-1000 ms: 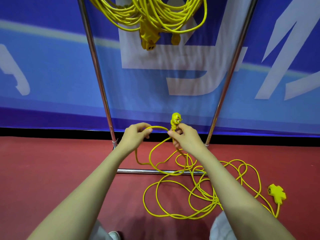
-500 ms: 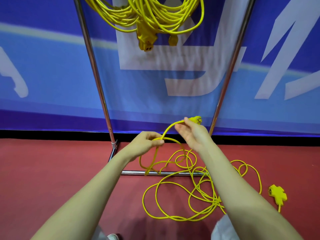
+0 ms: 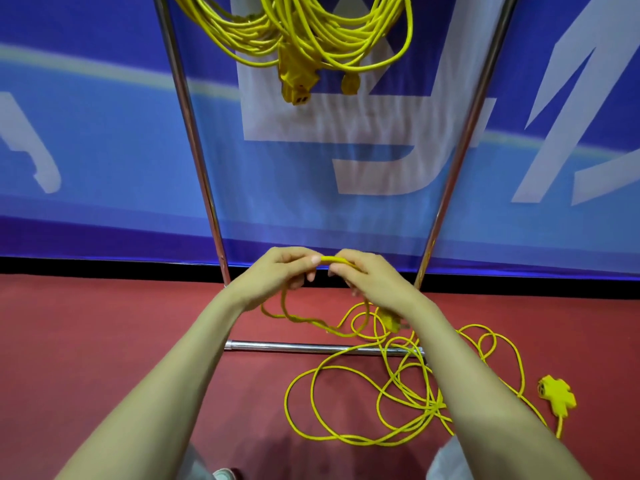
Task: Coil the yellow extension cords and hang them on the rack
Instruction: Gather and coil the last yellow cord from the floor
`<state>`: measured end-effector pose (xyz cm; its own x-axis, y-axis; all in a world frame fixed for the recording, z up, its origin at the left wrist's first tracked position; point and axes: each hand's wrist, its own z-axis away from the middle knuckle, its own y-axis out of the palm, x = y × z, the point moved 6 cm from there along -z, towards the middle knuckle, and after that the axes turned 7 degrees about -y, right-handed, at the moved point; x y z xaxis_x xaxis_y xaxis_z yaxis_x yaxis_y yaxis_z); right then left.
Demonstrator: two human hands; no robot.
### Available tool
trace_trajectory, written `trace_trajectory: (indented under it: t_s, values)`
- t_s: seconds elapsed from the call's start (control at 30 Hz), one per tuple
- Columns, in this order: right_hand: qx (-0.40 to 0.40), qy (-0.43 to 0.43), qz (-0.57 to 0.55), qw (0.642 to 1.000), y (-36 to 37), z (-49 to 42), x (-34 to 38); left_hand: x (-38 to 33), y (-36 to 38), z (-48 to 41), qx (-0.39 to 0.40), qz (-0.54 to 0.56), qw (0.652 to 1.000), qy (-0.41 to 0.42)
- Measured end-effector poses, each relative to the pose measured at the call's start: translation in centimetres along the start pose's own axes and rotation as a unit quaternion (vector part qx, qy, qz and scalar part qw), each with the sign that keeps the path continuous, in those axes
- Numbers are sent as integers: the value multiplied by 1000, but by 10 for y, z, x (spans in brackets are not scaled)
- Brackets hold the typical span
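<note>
A: Hands?
B: Left hand [image 3: 277, 275] and right hand [image 3: 374, 282] are close together out front, arms extended, fingers curled, pinching a short span of yellow cord [image 3: 334, 259] between them.
A: Rest of it?
B: It droops into loose loops on the red floor [image 3: 86, 341], over the base bar [image 3: 311, 348] of the rack [image 3: 194, 150]. Socket block [image 3: 557, 398] lies far right. Coiled bundle [image 3: 311, 32] hangs above.

Rack poles [image 3: 194, 161] shiny polished metal; cord [image 3: 332, 403] smooth glossy yellow plastic; floor [image 3: 104, 341] matt red.
</note>
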<state>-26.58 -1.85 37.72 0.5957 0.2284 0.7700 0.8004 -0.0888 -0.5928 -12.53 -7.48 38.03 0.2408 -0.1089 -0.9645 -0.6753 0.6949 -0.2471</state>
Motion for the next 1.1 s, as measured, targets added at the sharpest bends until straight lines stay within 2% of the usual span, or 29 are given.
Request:
trace_trajectory:
  t_s: [0.07, 0.13, 0.2, 0.27, 0.3, 0.4, 0.47, 0.63, 0.73, 0.87, 0.97, 1.03, 1.1]
  values:
    - [-27, 16, -141, 989, -4, -2, 4, 2, -2, 2, 6, -2, 1000, -17]
    - [-44, 38, -237, 970, -10, -2, 1, 13, -2, 1, 22, -44, 998, -39]
    - [-58, 47, -259, 963, -18, -2, -3, 25, -6, -1, 22, -62, 996, -57]
    - [-69, 62, -266, 960, -24, -2, -10, 28, -21, -2, -31, -77, 995, -56]
    - [-70, 72, -268, 958, -26, -2, -13, 26, -29, -2, -58, -57, 996, -47]
    - [-57, 105, -265, 957, -30, 0, -21, 15, -45, -2, -71, 135, 988, -21]
    - [-41, 118, -252, 960, -31, 0, -26, 6, -46, -2, -70, 179, 981, -6]
    - [30, 106, -200, 974, -24, 5, -24, -3, -43, 0, -105, 83, 991, -11]
    - [50, 88, -163, 981, -21, 9, -16, -11, -36, 4, -76, 16, 997, 0]
    - [74, 68, -174, 980, -12, 10, -6, -14, -18, 4, -33, -74, 997, 3]
    - [60, 58, -178, 980, -5, 5, -7, -10, -24, 0, -90, -111, 990, 10]
    - [22, 64, -171, 983, -3, 1, -10, -1, -29, -6, -174, -155, 972, 1]
    - [-22, 77, -171, 982, -2, -3, -12, 14, -29, -9, -262, -187, 945, -52]
